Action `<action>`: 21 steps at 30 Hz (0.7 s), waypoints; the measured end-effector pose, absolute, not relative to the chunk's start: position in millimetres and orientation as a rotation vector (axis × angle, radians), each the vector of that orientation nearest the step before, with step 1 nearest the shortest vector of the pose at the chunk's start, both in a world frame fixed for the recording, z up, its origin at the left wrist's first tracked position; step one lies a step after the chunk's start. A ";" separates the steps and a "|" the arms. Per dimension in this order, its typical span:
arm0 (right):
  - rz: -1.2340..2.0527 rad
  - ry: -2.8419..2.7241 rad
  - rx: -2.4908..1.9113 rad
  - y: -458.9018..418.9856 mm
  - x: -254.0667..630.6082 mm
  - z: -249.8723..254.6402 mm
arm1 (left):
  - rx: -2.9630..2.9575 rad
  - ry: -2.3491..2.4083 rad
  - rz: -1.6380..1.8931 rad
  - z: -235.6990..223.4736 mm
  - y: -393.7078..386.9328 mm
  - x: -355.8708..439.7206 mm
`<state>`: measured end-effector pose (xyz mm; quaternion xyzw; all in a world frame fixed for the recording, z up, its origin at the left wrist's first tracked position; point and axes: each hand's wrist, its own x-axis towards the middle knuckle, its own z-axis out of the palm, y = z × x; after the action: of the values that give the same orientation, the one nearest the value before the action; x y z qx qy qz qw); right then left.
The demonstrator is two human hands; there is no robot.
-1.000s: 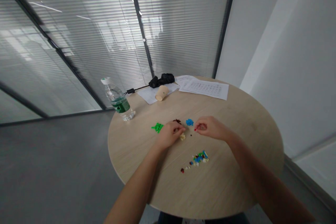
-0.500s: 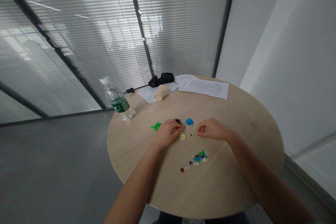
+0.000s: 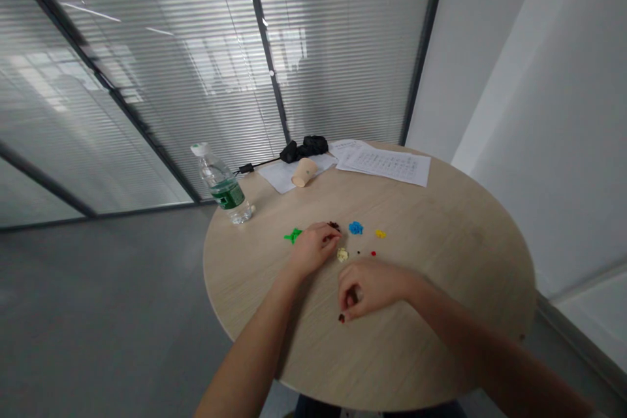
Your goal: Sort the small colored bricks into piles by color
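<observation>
A small dark brick [image 3: 341, 318] is pinched by the right hand [image 3: 369, 287]; the left hand [image 3: 313, 249] is rested half-curled beside green bricks [image 3: 292, 235], any grip unseen.

The round table top [image 3: 431, 287] was of pale wood grain, smooth and matt. The small green bricks [image 3: 292, 235] were of hard plastic, the water bottle [image 3: 221, 186] was of clear, glossy plastic, and the paper sheets [image 3: 385, 165] looked matt.

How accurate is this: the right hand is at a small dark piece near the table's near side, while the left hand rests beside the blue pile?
Not quite: the left hand rests beside the green pile, as the head view shows. The right hand is at the small dark piece, as you said.
</observation>
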<state>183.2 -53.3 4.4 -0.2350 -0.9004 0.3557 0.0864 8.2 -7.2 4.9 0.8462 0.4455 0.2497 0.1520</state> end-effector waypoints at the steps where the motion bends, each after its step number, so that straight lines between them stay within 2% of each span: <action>1: 1.019 -2.697 -0.661 -55.9 180.2 5.2 | 2.430 1.275 0.720 4.6 -7.3 8.3; 5: 0.892 -2.736 -0.598 -60.2 176.2 8.6 | 2.447 1.276 0.707 3.2 -7.2 8.4; 21: 0.898 -2.700 -0.660 -60.3 175.0 5.5 | 2.442 1.276 0.715 3.9 -7.4 8.5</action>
<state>175.0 -60.3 5.5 -0.2245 -0.9187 0.3057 0.1100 8.5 -7.4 3.9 0.8485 0.4434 0.2483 0.1473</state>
